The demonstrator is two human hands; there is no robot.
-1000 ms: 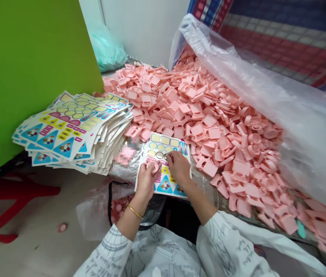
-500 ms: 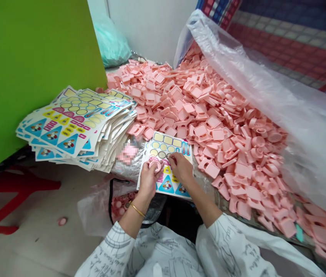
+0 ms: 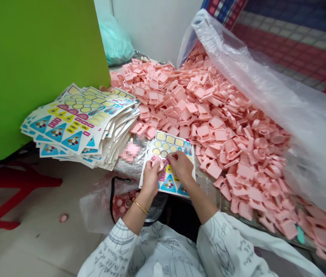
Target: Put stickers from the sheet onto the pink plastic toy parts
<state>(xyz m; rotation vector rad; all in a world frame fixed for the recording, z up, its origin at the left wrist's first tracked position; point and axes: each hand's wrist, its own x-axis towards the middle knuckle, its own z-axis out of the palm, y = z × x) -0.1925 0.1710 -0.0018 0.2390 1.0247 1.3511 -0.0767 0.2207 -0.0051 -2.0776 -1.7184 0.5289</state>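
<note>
The left hand (image 3: pixel 150 181) clamps a pink plastic ring (image 3: pixel 157 164) over a sticker sheet (image 3: pixel 177 154); the right hand's (image 3: pixel 182 165) fingertips (image 3: pixel 170 156) pinch together at the sheet. The step appears to be sticker transfer; the next move calls for pressing the sticker onto the ring.

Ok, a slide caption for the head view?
Left hand holds a pink plastic ring over a sticker sheet, right hand touching it.

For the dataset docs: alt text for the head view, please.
A person's left hand holds a round pink plastic piece over a printed sticker sheet, with the right hand at the sheet's stickers. A stack of sticker sheets lies to the left, and a heap of pink plastic pieces to the right, partly under clear plastic sheeting.
</note>
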